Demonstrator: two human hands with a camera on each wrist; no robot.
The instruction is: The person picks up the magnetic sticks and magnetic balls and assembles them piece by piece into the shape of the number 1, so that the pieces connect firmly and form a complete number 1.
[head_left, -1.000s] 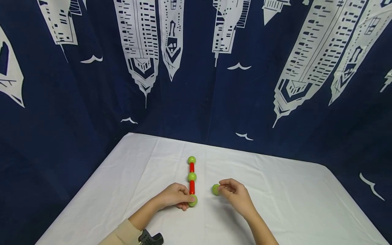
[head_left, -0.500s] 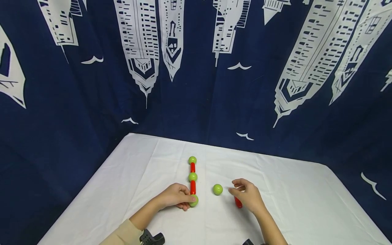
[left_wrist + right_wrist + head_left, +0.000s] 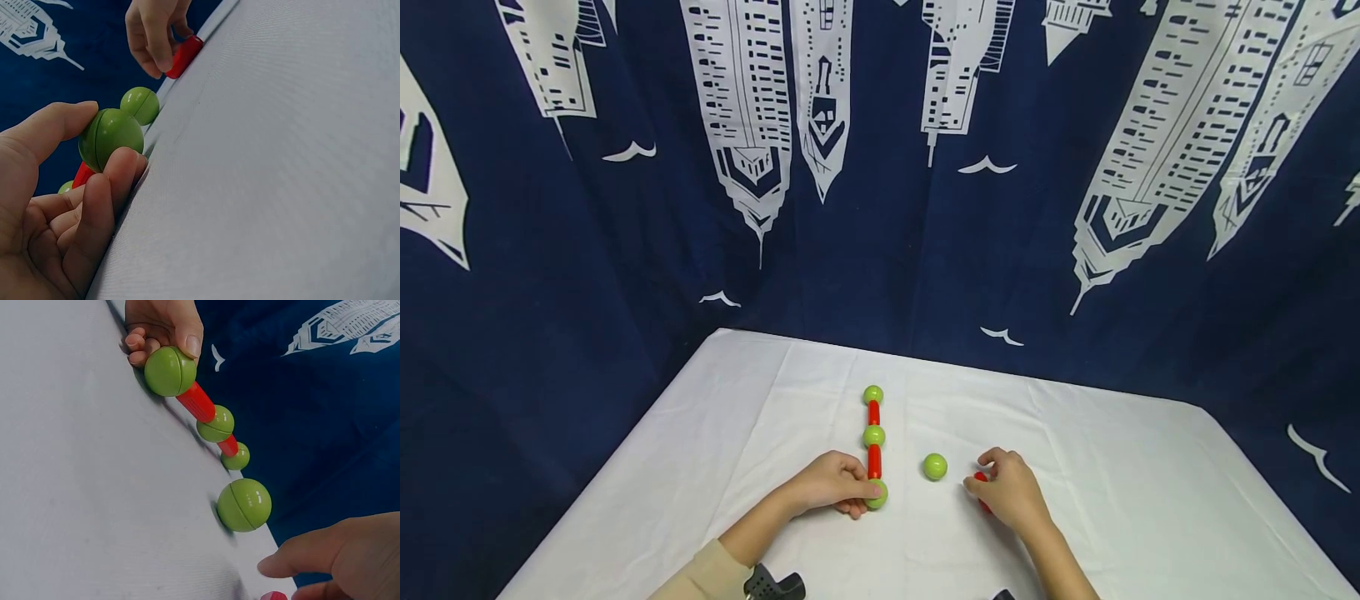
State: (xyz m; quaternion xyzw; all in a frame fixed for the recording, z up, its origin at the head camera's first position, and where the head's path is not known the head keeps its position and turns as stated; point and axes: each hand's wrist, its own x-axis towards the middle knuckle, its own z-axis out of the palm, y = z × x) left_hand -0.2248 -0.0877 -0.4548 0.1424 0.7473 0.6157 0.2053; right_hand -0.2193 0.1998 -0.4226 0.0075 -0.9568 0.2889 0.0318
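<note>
A chain of green balls and red rods lies on the white table: a far ball [image 3: 873,395], a short rod [image 3: 874,412], a middle ball [image 3: 874,436], then a longer rod [image 3: 875,461]. My left hand [image 3: 831,483] pinches the near green ball [image 3: 111,139] between thumb and fingers. A loose green ball [image 3: 935,467] sits right of the chain. Beyond it my right hand [image 3: 1015,492] is spread over a loose red rod [image 3: 185,56]. In the right wrist view a gap shows between the thumb [image 3: 287,557] and the rod's end; the other fingers are mostly cut off.
White cloth [image 3: 1112,483] covers the table. Behind it hangs a dark blue curtain [image 3: 880,267] printed with white buildings and birds. A dark strap device [image 3: 773,585] is at the left wrist, below a beige sleeve [image 3: 707,575].
My right hand lets go of the loose green ball, moves right, and lowers over the red rod. My left hand keeps its grip on the chain's near ball.
</note>
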